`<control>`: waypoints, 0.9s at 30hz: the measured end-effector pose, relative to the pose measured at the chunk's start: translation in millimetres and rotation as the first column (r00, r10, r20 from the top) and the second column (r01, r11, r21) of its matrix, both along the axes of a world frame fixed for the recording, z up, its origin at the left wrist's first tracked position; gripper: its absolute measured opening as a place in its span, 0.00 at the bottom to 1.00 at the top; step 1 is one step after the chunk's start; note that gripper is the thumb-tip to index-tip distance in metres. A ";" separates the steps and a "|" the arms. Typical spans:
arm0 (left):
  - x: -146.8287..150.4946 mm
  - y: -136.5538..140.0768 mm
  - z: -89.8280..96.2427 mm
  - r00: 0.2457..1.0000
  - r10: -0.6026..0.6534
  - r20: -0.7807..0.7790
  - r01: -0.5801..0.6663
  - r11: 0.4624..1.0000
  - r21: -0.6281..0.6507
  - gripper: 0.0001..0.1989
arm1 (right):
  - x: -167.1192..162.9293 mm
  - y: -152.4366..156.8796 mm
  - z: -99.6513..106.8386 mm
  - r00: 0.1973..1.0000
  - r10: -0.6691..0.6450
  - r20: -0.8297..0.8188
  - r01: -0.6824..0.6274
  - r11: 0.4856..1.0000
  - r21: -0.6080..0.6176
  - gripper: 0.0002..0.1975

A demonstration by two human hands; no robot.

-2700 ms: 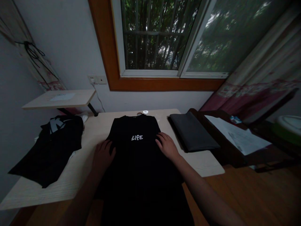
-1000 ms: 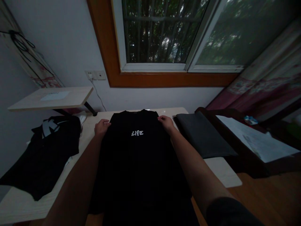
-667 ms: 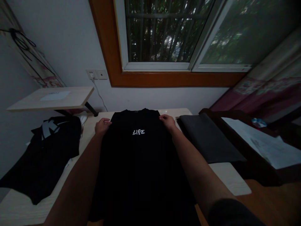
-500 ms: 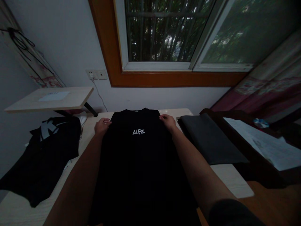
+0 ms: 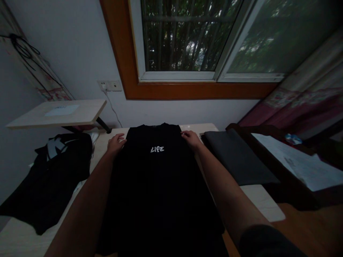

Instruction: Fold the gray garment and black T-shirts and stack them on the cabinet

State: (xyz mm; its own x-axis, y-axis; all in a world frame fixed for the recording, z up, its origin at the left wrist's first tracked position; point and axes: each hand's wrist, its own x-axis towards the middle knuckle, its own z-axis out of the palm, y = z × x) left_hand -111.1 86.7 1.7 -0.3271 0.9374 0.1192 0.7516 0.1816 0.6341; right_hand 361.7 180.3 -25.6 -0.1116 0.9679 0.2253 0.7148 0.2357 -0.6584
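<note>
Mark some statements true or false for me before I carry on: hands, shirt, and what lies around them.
1. The left hand is at the upper left edge of the black shirt. True.
2. The right hand covers the white lettering. False: it is at the shirt's upper right edge, and the lettering shows between the hands.
3. The shirt's collar lies at the end nearest the person. False: it lies at the far end, toward the window.
4. A sheet of paper lies on the raised shelf. True.
5. The black garment with the gray print lies to the left of the shirt. True.
</note>
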 end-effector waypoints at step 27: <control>15.9 -119.1 -18.2 0.724 -0.263 -0.637 0.289 0.955 -0.066 0.25 | 16.3 -142.4 8.2 0.880 0.124 0.458 -0.206 0.970 0.132 0.24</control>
